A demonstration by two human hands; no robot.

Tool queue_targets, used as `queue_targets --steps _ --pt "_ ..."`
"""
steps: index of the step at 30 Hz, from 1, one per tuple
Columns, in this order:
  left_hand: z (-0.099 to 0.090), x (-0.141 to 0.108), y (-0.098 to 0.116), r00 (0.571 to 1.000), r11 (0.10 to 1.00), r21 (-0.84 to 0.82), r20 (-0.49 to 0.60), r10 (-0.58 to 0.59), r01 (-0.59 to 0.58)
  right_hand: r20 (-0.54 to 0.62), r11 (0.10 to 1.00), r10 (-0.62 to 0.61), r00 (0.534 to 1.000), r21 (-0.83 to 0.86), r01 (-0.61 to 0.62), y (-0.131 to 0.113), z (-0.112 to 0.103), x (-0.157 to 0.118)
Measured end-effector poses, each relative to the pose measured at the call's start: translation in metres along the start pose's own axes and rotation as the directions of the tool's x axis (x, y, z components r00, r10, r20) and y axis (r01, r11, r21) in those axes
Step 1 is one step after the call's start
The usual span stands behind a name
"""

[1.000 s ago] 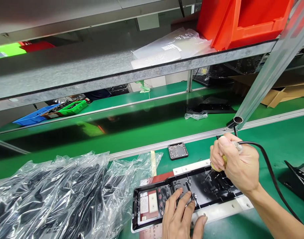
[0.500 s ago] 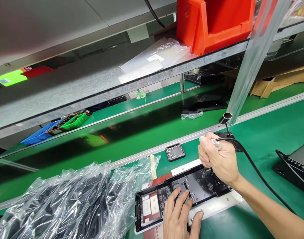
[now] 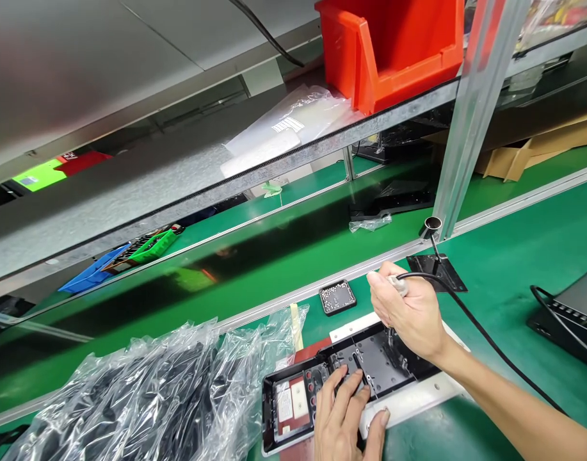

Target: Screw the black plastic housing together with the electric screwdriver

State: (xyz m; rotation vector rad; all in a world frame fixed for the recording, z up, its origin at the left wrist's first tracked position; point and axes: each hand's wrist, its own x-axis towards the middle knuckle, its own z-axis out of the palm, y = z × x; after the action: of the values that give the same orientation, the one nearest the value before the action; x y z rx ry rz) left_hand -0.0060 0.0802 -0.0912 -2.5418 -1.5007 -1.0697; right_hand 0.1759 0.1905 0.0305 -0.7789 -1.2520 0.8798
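In my right hand (image 3: 408, 314) is a corded electric screwdriver (image 3: 397, 284), held upright in a closed grip. Its bit points down into a black plastic housing (image 3: 372, 362); whether the tip touches a screw is hard to see. My left hand (image 3: 344, 416) lies over the middle of that housing, fingers spread on its inner parts and thumb beside the white fixture bar (image 3: 420, 397) along the near side. The housing rests open side up on a reddish-brown base (image 3: 300, 419). Behind it sits a small black tray (image 3: 338, 297) of tiny screws.
Plastic-wrapped black parts (image 3: 144, 397) are heaped at the left. At the right are a black stand with a metal ring (image 3: 432, 225) and a dark device (image 3: 574, 314). A metal shelf (image 3: 144, 192) carries a red bin (image 3: 394, 57) overhead; a metal post (image 3: 478, 121) rises behind.
My right hand has shifted slightly left over the housing with the screwdriver, uncovering more of the black stand's base. My left hand stays on the housing. The camera view has tilted a little.
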Motion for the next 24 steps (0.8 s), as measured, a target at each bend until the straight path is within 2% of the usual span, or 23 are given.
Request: queue_targets --steps 16,24 --pt "0.0007 0.0016 0.0006 1.0 1.0 0.005 -0.021 0.012 -0.012 0.015 1.0 0.024 1.0 0.016 -0.024 0.0006 0.001 -0.0006" --pt "0.0072 0.0022 -0.0001 0.993 0.999 0.044 -0.109 0.036 -0.031 0.017 0.998 0.03 0.999 0.057 -0.031 0.0012 -0.0004 0.0022"
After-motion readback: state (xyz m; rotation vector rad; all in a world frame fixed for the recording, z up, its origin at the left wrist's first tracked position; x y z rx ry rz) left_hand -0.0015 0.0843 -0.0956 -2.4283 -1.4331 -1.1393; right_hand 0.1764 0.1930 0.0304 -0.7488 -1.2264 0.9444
